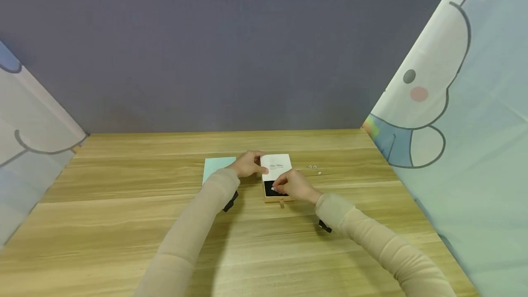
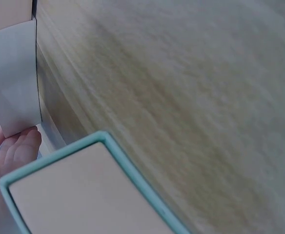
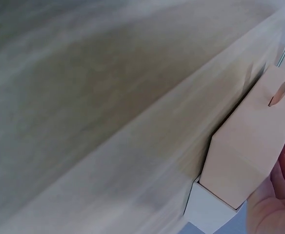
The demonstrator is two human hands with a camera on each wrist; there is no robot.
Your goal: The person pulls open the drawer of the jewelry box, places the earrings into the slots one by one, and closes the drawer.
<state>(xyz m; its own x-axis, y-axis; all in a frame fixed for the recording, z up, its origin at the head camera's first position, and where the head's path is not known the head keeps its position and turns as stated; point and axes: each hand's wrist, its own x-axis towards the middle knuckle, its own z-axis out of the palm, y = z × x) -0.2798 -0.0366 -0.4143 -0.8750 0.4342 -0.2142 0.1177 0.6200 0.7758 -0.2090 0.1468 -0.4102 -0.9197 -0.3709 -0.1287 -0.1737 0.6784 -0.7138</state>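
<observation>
A white sliding gift box (image 1: 277, 165) with dark script on its lid lies on the table. Its peach drawer (image 3: 252, 146) is pulled out toward the person, showing a black lining (image 1: 269, 185) and a small pull tab (image 1: 282, 204). The left hand (image 1: 247, 164) holds the sleeve at its left side; in the left wrist view, fingers (image 2: 23, 148) are at the end of the box. Over the black lining, the right hand (image 1: 298, 185) pinches a small silvery piece of jewellery (image 1: 272, 189) between thumb and forefinger. Its exact kind I cannot tell.
Beside the left forearm lies a teal box (image 1: 216, 166), partly covered by the sleeve; the left wrist view shows its teal rim (image 2: 103, 137) close by. Right of the white box, several small shiny jewellery pieces (image 1: 315, 167) are on the wooden table (image 1: 255, 251). A dark wall (image 1: 231, 49) stands behind.
</observation>
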